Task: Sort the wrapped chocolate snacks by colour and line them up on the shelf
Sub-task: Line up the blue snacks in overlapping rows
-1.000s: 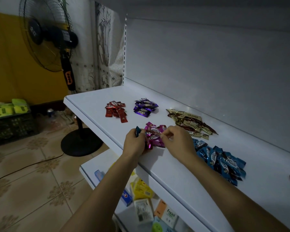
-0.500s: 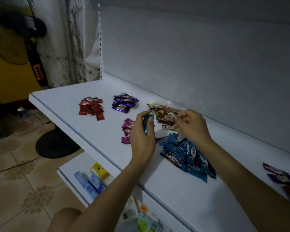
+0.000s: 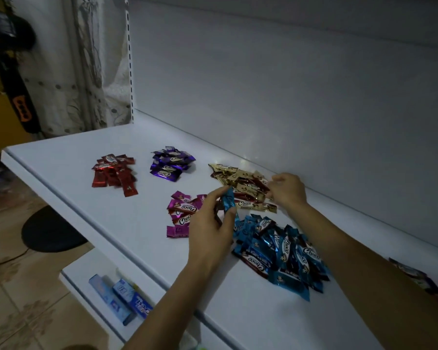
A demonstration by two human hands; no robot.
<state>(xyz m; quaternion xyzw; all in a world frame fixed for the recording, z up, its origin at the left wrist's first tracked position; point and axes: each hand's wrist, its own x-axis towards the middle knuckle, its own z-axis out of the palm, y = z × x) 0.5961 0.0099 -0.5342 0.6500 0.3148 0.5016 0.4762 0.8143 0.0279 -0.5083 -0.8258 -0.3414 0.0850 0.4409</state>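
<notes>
While pinching one blue snack (image 3: 229,203) near upright between thumb and fingers of left hand (image 3: 208,224), note blue heap (image 3: 281,251) on shelf (image 3: 137,248) just right of that hand. Right hand (image 3: 287,190) farther off, curled at gold heap (image 3: 243,188); hold not discernible.

Three snack piles (image 3: 171,164) line the shelf (image 3: 61,178) left to right, with two nearer piles (image 3: 276,248) before them at right.
</notes>
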